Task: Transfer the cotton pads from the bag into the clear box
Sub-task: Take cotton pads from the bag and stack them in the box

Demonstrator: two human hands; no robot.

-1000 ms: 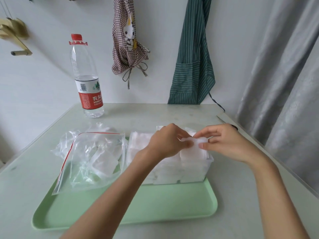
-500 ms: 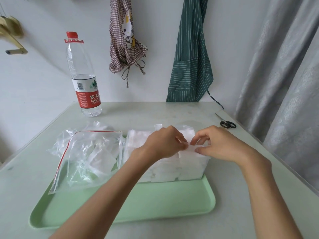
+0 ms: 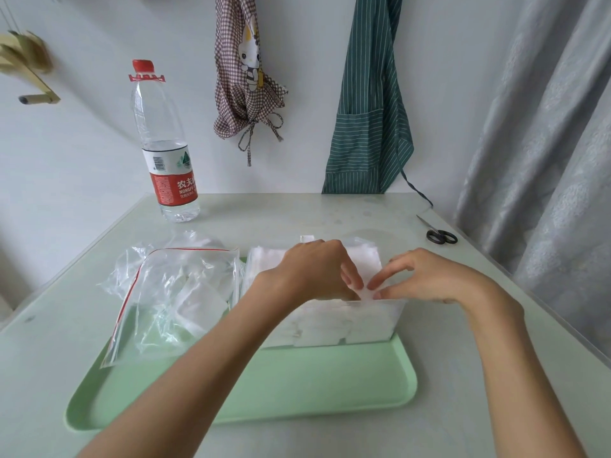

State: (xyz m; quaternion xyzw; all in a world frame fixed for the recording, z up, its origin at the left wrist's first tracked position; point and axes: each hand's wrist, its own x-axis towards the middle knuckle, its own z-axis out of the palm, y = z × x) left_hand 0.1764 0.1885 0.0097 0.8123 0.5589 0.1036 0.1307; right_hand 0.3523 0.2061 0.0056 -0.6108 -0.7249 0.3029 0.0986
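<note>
A home corner: aprons (image 3: pixel 368 104) hang on the wall at upper centre, grey curtain (image 3: pixel 545 143) at right.

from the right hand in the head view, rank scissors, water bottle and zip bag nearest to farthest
From the right hand:
1. scissors, just behind it near the table's right edge
2. zip bag, left of the clear box, on the tray
3. water bottle, far back left by the wall

The single head-worn camera looks forward and down from close above the near edge of the green tray (image 3: pixel 330 391). Beyond the tray it takes in the tabletop and the wall behind.
</note>
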